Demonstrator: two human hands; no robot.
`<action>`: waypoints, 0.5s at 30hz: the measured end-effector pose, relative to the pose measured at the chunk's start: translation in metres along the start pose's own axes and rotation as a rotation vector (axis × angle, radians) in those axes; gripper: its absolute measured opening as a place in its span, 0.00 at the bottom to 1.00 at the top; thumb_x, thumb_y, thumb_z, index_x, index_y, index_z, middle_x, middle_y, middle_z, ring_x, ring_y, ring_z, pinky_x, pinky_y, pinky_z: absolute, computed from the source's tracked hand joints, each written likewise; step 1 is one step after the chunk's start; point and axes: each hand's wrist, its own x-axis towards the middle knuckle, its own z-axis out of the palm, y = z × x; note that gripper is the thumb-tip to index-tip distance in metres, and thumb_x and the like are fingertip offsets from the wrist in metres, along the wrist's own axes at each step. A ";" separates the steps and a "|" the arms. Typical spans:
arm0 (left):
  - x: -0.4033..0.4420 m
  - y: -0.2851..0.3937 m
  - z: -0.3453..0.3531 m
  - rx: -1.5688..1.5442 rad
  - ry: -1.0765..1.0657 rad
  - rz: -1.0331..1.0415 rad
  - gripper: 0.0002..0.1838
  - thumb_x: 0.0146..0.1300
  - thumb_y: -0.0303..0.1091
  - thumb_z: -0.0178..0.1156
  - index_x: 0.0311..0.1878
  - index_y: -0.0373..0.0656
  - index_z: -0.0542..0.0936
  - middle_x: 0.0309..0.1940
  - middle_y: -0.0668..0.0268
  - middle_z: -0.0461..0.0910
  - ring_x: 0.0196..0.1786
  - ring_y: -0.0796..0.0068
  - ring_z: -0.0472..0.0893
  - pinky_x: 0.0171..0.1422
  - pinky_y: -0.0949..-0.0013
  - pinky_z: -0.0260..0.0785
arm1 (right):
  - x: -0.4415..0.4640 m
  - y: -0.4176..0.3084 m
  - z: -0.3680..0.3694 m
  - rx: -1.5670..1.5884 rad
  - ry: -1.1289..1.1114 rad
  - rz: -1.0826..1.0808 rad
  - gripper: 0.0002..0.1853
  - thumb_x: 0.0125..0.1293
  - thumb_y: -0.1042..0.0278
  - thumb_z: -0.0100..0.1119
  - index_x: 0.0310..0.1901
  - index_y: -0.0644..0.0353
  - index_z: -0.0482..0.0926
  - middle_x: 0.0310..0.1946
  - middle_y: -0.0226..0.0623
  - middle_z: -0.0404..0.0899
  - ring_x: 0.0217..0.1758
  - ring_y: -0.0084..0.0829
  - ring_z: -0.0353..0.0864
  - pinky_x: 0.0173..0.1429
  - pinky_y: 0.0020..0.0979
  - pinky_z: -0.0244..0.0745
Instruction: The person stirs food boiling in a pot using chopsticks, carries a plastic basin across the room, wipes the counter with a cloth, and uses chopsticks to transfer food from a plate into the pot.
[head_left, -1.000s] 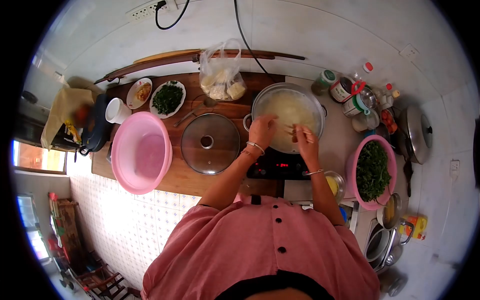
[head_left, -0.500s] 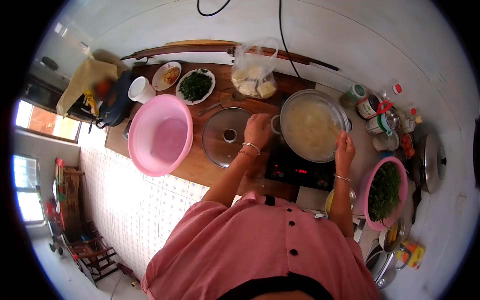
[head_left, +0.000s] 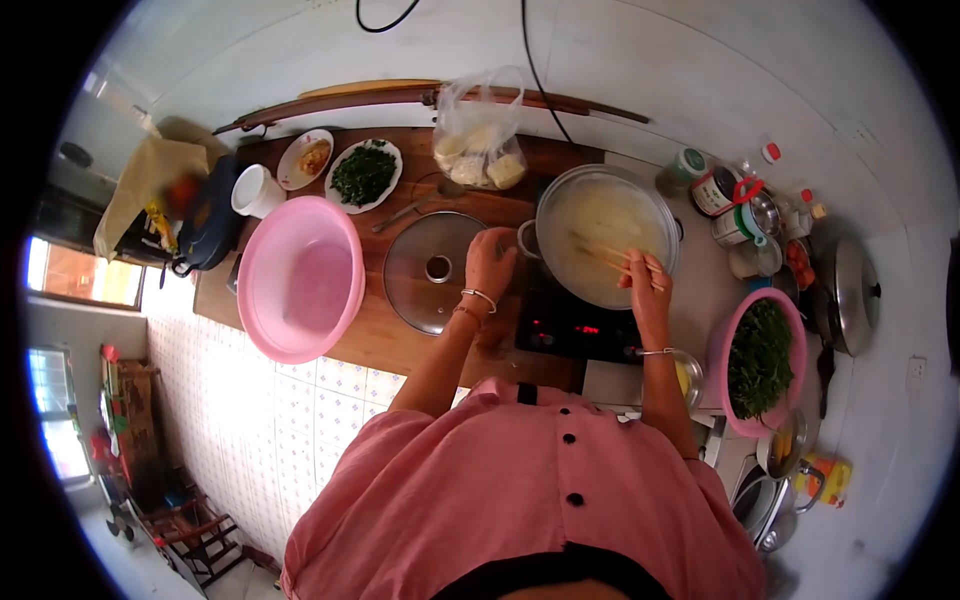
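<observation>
My right hand [head_left: 645, 282] grips a pair of chopsticks [head_left: 598, 252] above the right part of the pot. Their far ends dip into cloudy, pale liquid in the wide metal pot [head_left: 557, 287], and steam blurs what lies inside. The pot sits on a black induction cooker [head_left: 560, 338] with red lit digits. My left hand [head_left: 491, 262] is between the pot's left handle [head_left: 527, 240] and a glass lid [head_left: 415, 275], over the lid's right edge. Its fingers are loosely bent and partly apart, with no held thing visible.
Left of the lid stands a pink basin [head_left: 258, 290]. Behind are a plate of chopped greens [head_left: 364, 177], a ladle [head_left: 415, 207] and a plastic bag of pale food [head_left: 478, 160]. Jars [head_left: 714, 190] and a pink basin of leafy greens [head_left: 762, 360] stand at the right.
My right hand has moved from the pot's right rim to over its front right, and the chopsticks now show clearly. The whole view has shifted slightly; my left hand stays beside the lid.
</observation>
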 end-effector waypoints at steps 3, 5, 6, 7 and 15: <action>0.003 0.026 0.010 -0.071 -0.063 -0.027 0.15 0.49 0.27 0.62 0.43 0.41 0.78 0.38 0.60 0.77 0.38 0.63 0.76 0.45 0.65 0.70 | 0.004 0.005 -0.013 0.016 0.024 0.049 0.16 0.68 0.61 0.53 0.42 0.68 0.79 0.26 0.31 0.78 0.22 0.16 0.71 0.28 0.21 0.69; 0.002 0.033 0.015 -0.096 -0.087 -0.031 0.15 0.50 0.27 0.62 0.43 0.41 0.78 0.37 0.60 0.77 0.35 0.65 0.76 0.43 0.66 0.70 | 0.008 0.009 -0.027 0.011 0.028 0.051 0.16 0.68 0.61 0.53 0.41 0.68 0.79 0.26 0.31 0.78 0.22 0.16 0.72 0.28 0.21 0.69; 0.002 0.035 0.015 -0.109 -0.100 -0.048 0.14 0.50 0.27 0.61 0.43 0.41 0.78 0.37 0.60 0.76 0.33 0.67 0.75 0.40 0.68 0.69 | 0.011 0.011 -0.041 -0.041 0.065 -0.006 0.15 0.68 0.61 0.53 0.41 0.68 0.79 0.26 0.32 0.79 0.22 0.16 0.72 0.28 0.20 0.69; 0.001 0.039 0.013 -0.108 -0.104 -0.046 0.14 0.50 0.27 0.61 0.43 0.41 0.78 0.37 0.60 0.76 0.33 0.67 0.75 0.40 0.68 0.69 | 0.013 0.012 -0.052 -0.092 0.100 -0.059 0.15 0.68 0.61 0.52 0.40 0.67 0.79 0.26 0.32 0.79 0.22 0.16 0.72 0.28 0.20 0.69; -0.011 0.036 0.008 -0.075 -0.189 -0.116 0.14 0.50 0.28 0.61 0.42 0.39 0.77 0.39 0.55 0.77 0.40 0.56 0.76 0.47 0.62 0.69 | 0.048 0.037 -0.059 -0.124 0.298 -0.098 0.17 0.68 0.59 0.51 0.43 0.66 0.79 0.26 0.33 0.79 0.26 0.20 0.75 0.33 0.24 0.72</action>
